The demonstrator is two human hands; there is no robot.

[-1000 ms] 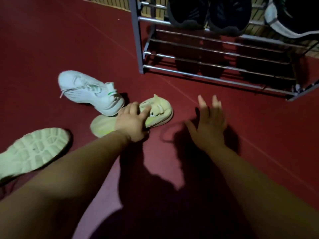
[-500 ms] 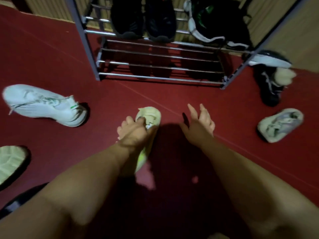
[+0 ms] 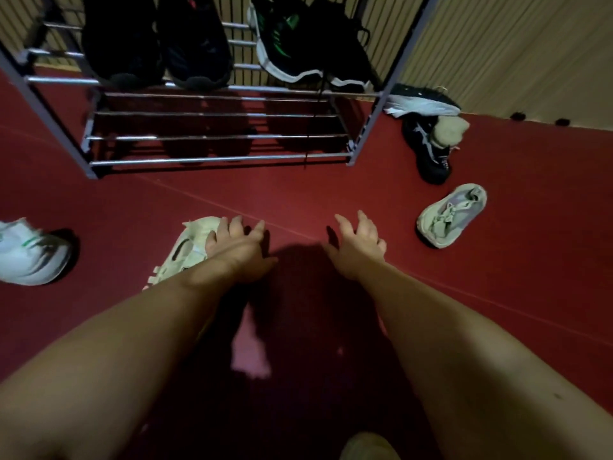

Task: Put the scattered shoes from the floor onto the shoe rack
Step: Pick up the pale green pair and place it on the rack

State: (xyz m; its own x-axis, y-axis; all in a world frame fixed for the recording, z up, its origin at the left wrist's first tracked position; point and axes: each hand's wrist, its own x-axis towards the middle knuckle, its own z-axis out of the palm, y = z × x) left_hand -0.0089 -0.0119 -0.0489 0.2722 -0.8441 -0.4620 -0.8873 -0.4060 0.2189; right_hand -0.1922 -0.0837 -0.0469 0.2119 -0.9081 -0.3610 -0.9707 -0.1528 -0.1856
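Now the left hand (image 3: 237,250) lies over the pale shoe (image 3: 189,250), in front of the rack (image 3: 215,159); whether it grips, I cannot tell. Right hand (image 3: 360,250) hovers alongside, fingers spread, holding nothing.

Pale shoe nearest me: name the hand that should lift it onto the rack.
Left. The left hand rests on the pale shoe; the right hand hangs open, apart from it, holding nothing.
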